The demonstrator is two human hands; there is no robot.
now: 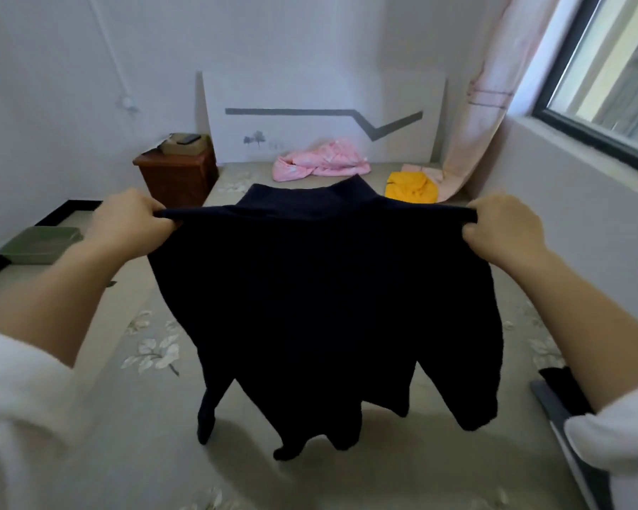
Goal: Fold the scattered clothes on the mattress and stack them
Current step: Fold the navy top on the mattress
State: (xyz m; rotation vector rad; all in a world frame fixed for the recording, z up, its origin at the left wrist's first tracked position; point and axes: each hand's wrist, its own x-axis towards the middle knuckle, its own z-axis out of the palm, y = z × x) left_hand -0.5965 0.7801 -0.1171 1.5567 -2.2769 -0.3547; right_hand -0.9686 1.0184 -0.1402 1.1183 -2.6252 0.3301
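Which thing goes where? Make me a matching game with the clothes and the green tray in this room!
Things
1. dark blue garment
2. pink garment
3. yellow garment
4. green tray

Places
A. beside the curtain
B. off the mattress, to its left
C. held up by the left hand and right hand
D. in front of the headboard, near its middle

Pairs: 1-C, 2-D, 3-A, 4-B

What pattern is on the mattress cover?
A pale grey-green mattress cover with cream leaf-and-flower prints, clearest in the head view.
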